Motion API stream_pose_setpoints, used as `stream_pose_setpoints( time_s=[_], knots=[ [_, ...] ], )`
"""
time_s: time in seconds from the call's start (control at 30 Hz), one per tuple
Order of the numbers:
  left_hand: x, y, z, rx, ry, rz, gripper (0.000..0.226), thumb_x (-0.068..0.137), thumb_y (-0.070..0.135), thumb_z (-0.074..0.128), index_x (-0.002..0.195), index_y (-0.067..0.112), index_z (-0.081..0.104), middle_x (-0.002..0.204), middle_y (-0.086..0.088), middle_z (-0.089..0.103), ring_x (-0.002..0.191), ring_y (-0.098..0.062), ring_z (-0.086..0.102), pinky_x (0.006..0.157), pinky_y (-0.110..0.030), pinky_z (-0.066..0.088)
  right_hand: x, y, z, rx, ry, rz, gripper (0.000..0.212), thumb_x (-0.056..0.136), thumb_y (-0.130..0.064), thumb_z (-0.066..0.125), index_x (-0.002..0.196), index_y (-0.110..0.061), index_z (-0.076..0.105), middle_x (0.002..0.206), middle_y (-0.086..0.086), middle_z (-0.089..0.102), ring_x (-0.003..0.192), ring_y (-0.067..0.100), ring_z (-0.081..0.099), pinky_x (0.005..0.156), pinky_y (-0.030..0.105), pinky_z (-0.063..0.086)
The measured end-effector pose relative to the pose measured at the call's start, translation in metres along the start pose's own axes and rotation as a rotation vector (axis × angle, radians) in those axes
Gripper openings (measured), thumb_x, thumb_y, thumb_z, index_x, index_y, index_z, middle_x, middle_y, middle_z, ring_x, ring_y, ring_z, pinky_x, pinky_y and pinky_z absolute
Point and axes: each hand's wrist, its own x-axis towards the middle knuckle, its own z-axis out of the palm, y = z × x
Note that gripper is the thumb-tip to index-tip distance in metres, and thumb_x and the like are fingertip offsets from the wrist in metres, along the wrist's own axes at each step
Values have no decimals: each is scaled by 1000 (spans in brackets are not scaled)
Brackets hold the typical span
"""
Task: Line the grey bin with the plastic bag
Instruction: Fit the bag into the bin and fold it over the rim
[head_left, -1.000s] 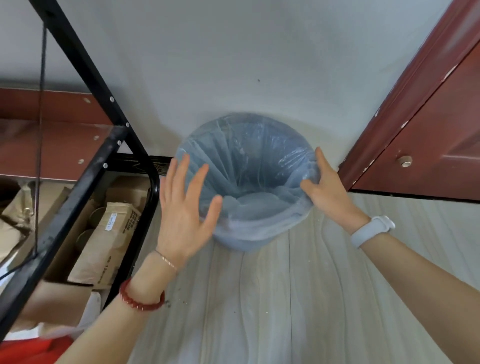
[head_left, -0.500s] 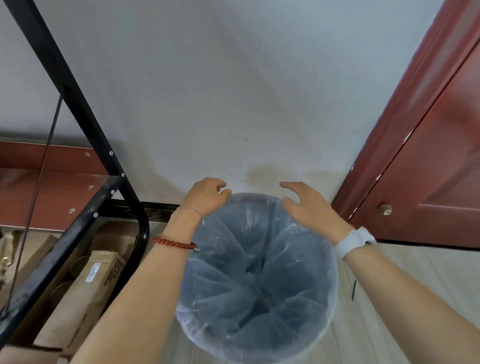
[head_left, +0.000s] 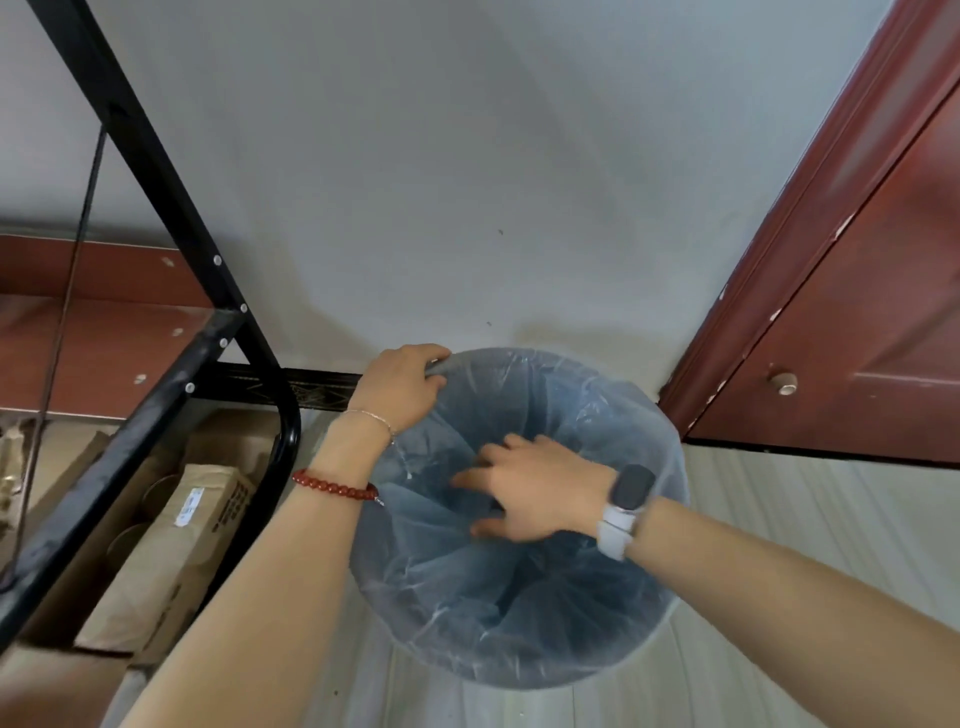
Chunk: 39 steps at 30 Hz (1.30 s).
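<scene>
The grey bin (head_left: 670, 519) stands on the floor against the wall, seen from above. A clear plastic bag (head_left: 545, 613) lies inside it and folds over the rim all the way round. My left hand (head_left: 402, 387) grips the far left rim, fingers curled over the bag's edge. My right hand (head_left: 530, 486), with a watch on its wrist, reaches down into the bin's mouth with fingers spread, pressing against the bag's inner folds.
A black metal rack (head_left: 156, 364) stands to the left, with brown paper packages (head_left: 171, 551) on the floor under it. A red-brown door (head_left: 857, 338) and its frame close off the right. The white wall (head_left: 467, 182) is directly behind the bin.
My left hand has closed on the bin's far rim. My right hand has dropped from the far rim into the bin, onto the bag.
</scene>
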Motion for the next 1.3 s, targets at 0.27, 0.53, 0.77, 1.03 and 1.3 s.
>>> stream_pose_setpoints(
  time_s=[0.27,0.53,0.77,1.03,1.3],
  knots=[
    [-2,-9,0,-69,-2,37,37,88,11,52,125,13,54,129,-11,59,119,-30,52,101,-34,39,49,-6,46,-20,-329,47,90,73,-50,64,143,-36,9,157,-3,-1,143,30,-7,107,69,10],
    [-1,-2,-12,-99,-7,57,28,89,25,55,114,14,59,126,-15,58,118,-26,51,96,-27,36,-5,14,-55,471,263,162,36,89,-24,50,124,-21,53,124,5,62,112,21,55,95,29,40],
    [-1,8,-1,-20,172,-26,24,89,16,46,86,1,65,93,-23,63,101,-40,56,84,-42,48,5,34,-24,207,599,731,42,92,-32,41,126,-9,46,125,16,54,115,35,45,92,45,36],
    [0,12,4,117,154,-67,26,90,22,49,108,8,62,115,-19,55,111,-35,46,92,-44,43,-4,50,-20,391,635,797,27,91,-25,45,111,-10,53,112,14,57,110,36,49,91,44,37],
    [-3,22,-23,-18,195,-9,19,89,20,46,105,10,50,106,-14,64,101,-36,55,82,-41,45,-26,57,-45,524,728,657,27,89,-30,48,109,-11,52,101,13,62,87,31,54,74,36,41]
  ],
)
